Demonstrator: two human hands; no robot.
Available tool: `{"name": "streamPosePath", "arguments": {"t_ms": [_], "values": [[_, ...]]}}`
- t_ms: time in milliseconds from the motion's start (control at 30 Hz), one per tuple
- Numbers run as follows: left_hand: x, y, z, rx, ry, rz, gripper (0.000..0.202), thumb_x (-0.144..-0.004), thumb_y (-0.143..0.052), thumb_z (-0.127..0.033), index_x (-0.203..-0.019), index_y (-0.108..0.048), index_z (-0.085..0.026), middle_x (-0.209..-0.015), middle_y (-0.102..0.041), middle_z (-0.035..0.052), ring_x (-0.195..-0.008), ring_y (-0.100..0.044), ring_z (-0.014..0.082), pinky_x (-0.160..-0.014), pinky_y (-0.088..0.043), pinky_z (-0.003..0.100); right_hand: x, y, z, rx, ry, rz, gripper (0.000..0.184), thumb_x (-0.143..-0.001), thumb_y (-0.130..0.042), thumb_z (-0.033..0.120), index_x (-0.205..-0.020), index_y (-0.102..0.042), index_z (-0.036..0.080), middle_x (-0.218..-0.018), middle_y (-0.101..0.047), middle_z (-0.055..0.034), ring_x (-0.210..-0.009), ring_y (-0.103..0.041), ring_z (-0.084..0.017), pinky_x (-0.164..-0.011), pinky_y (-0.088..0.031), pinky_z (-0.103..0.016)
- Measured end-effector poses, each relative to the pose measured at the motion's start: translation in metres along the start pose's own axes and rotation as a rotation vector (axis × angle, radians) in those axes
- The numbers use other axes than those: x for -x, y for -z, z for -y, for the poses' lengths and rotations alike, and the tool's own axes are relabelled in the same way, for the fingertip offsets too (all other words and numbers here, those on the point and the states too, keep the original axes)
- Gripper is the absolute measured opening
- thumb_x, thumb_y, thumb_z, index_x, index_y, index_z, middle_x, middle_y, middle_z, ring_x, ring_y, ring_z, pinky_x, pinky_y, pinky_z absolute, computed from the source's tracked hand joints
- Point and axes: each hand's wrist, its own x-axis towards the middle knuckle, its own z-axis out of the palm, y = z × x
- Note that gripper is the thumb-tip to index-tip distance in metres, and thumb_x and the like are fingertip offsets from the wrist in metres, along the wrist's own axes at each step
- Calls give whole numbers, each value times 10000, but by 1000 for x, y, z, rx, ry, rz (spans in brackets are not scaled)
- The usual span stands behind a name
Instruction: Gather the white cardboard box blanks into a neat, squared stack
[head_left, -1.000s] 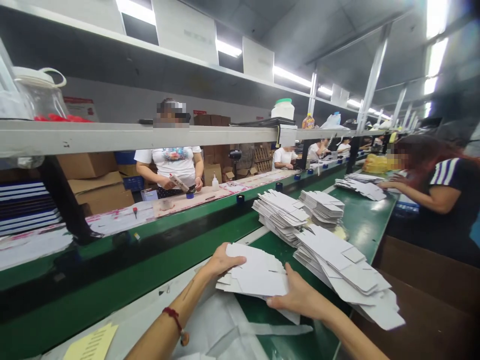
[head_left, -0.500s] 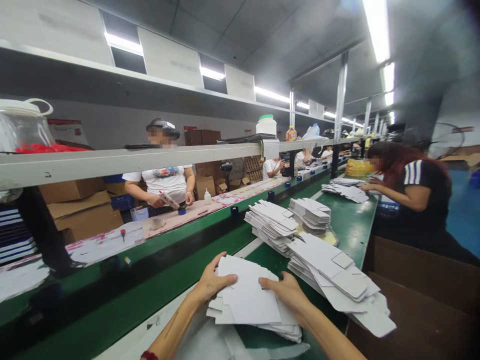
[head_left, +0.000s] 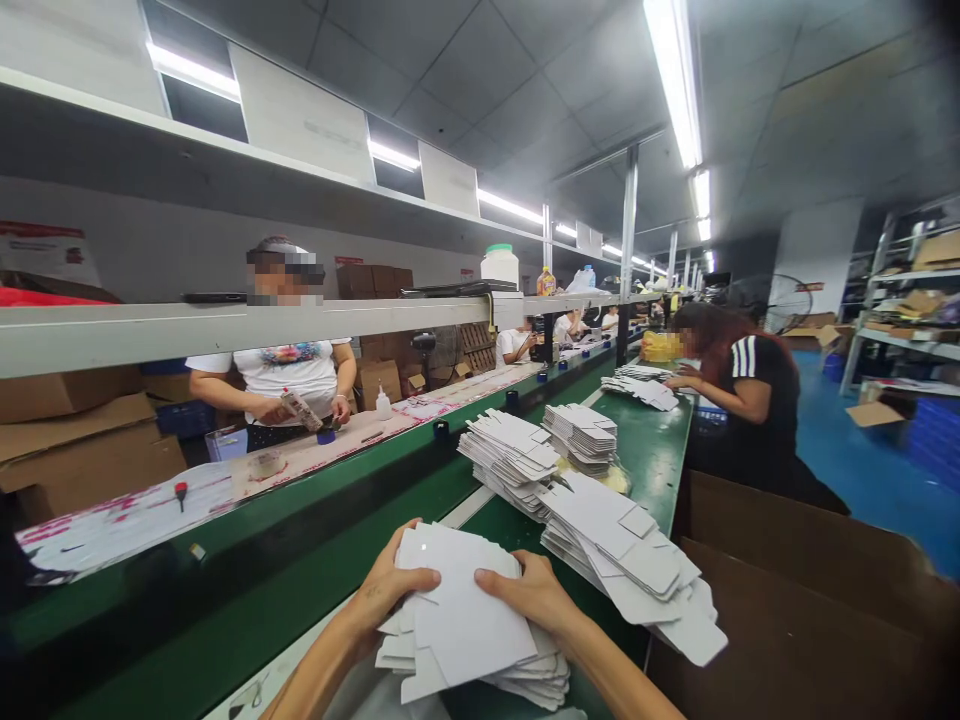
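Observation:
A stack of flat white cardboard box blanks (head_left: pixel 469 605) lies in front of me, with its tabs and flaps sticking out unevenly. My left hand (head_left: pixel 386 585) grips its left side, the thumb on the top sheet and the fingers hidden round the edge. On the opposite side my right hand (head_left: pixel 534 592) holds it the same way, thumb on top. More folded white blanks lie under this bundle, so I cannot tell how many sheets are in my hands. To the right is a long, fanned pile of white blanks (head_left: pixel 626 555).
Beyond my hands stand two more piles of blanks (head_left: pixel 506 450) (head_left: pixel 581 432). A green conveyor belt (head_left: pixel 300 540) runs along the left. Across it a person (head_left: pixel 277 370) holds a tool; another person (head_left: pixel 750 390) bends over the bench at right. A brown carton (head_left: pixel 795 590) stands beside me.
The view has swung to the right, so the scene sits further left. Both hands keep their grip on the stack, whose top sheets now look slightly tilted.

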Motion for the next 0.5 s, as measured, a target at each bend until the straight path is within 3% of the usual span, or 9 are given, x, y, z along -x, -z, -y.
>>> {"name": "streamPosePath", "arguments": {"t_ms": [100, 200, 267, 333, 400, 500], "values": [[6, -2, -17, -26, -117, 13, 1015, -564, -846, -297, -1425, -311, -277, -1182, -602, 54, -866, -632, 227, -729, -520, 315, 4, 11, 15, 11, 11, -45, 589, -745, -755, 512, -1177, -551, 168, -1268, -576, -120, -1142, -592, -266, -969, -479, -424], [10, 5, -26, -53, -223, 46, 1109, -524, -870, -239, -1464, -286, -324, -1274, -571, 31, -997, -603, 237, -832, -494, 301, 13, 20, 34, 11, 97, -94, 850, -610, -819, 490, -1294, -417, 185, -1378, -485, -126, -1260, -505, -263, -1033, -414, -332], [13, 14, -21, -85, -241, 67, 1151, -525, -868, -215, -1489, -247, -323, -1274, -576, 30, -1016, -591, 232, -848, -467, 291, 22, 23, 43, 30, 159, -77, 900, -559, -841, 420, -1308, -386, 220, -1316, -542, -78, -1196, -539, -245, -989, -421, -305], [13, 21, -11, -135, -234, 81, 1086, -537, -863, -236, -1466, -300, -248, -1273, -571, 67, -993, -577, 231, -832, -452, 294, 31, 22, 46, 70, 188, -29, 893, -542, -840, 357, -1313, -401, 255, -1259, -589, -44, -1129, -566, -251, -952, -423, -321], [13, 25, 1, -169, -232, 97, 966, -539, -850, -261, -1386, -390, -186, -1231, -579, 84, -1001, -556, 237, -851, -439, 301, 37, 20, 45, 123, 194, 13, 894, -558, -818, 340, -1348, -408, 260, -1274, -587, -54, -1133, -549, -281, -957, -407, -357], [13, 25, 13, -202, -237, 103, 893, -542, -789, -176, -1343, -396, -198, -1175, -573, 54, -937, -549, 202, -808, -434, 280, 42, 19, 38, 201, 208, 62, 908, -558, -808, 358, -1376, -428, 254, -1255, -593, -71, -1112, -532, -312, -943, -399, -385]]}}
